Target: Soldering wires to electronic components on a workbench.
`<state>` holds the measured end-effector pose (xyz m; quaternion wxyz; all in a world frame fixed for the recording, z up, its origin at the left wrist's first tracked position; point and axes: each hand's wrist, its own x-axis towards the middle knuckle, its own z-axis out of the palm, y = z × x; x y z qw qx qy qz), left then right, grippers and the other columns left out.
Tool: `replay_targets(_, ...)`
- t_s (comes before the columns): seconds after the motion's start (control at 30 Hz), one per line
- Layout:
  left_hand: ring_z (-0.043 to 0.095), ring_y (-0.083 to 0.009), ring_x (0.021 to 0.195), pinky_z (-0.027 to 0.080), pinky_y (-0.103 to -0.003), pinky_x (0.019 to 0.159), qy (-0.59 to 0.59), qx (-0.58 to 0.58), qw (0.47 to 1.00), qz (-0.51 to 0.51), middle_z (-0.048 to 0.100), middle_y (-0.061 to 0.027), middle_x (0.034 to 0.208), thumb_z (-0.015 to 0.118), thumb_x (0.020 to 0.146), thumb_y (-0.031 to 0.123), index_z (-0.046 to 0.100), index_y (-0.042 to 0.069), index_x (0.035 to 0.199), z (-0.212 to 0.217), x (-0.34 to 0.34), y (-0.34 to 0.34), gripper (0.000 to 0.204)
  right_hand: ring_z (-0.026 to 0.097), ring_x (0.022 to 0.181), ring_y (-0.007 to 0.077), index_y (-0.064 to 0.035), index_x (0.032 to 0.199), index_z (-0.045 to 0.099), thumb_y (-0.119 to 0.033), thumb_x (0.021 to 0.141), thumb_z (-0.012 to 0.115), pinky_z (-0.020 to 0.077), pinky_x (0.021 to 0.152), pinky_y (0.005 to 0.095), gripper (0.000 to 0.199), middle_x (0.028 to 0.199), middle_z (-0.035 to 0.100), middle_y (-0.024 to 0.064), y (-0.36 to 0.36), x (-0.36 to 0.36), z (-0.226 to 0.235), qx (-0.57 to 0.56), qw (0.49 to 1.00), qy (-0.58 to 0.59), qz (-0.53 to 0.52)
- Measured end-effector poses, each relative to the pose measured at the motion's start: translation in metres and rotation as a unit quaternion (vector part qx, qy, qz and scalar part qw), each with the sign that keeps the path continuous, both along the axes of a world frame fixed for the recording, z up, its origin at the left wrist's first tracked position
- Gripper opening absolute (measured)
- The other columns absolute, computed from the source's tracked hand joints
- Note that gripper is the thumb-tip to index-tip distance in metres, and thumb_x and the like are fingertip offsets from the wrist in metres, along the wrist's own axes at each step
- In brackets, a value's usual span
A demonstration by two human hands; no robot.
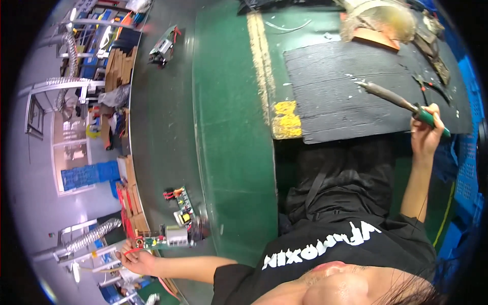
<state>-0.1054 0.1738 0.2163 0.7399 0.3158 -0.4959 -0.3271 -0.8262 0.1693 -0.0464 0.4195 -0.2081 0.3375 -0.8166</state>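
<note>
My right hand [426, 133] is closed round the green handle of a soldering iron [389, 95]. The iron's tip points left and away over a grey corrugated mat [335, 96]. Far out to the left, my left hand [133, 260] has its fingers closed at the end of a green circuit board [175, 238] that carries a silvery block and other parts. A red wire runs by those fingers. Just beyond it lies another board [185, 207], with a yellow-topped part and red wires; the two boards partly overlap in view.
Pliers with red and black handles [431, 89] lie on the mat's right. Behind stands a dirty round holder on an orange base [376, 38]. Another assembly with wires [163, 48] sits farther up the dark belt [168, 122]. Blue crates [470, 152] line the right side.
</note>
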Motion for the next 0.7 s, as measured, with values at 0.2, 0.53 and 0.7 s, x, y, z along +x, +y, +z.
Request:
replay_targets(0.2,0.035,-0.013,0.051,0.039,-0.036,0.068,0.041,-0.052,0.991,0.113,0.032,0.0003,0.052,0.041,0.087,-0.001,0.047,0.001,0.09,0.013,-0.045,-0.007,0.007,0.049,0.068,0.0152,-0.0044,0.098,0.049,-0.021,0.092,0.046,0.0416,0.052,0.0229,0.018,0.086,0.054,0.0097,0.017,-0.057,-0.028,0.016,0.998,-0.003,0.059)
replay_targets(0.53,0.034,-0.0103,0.051,0.047,-0.039,0.084,-0.173,0.028,0.955,0.238,0.031,0.0009,0.054,0.043,0.086,-0.003,0.054,-0.002,0.09,0.025,-0.142,-0.113,0.011,0.052,0.068,0.018,-0.0021,0.101,0.051,-0.028,0.091,0.048,0.043,0.057,0.0245,0.028,0.093,0.058,0.0148,-0.005,-0.055,-0.039,0.029,0.998,0.049,0.027)
replay_targets(0.7,0.036,-0.0091,0.052,0.047,-0.036,0.082,-0.153,0.025,0.978,0.137,0.036,-0.0002,0.056,0.044,0.087,-0.003,0.053,-0.002,0.095,0.018,-0.161,-0.165,0.011,0.049,0.068,0.0172,-0.0008,0.096,0.049,-0.025,0.089,0.048,0.0415,0.057,0.0257,0.025,0.084,0.052,0.01,0.001,-0.035,-0.024,0.002,0.999,0.042,0.014)
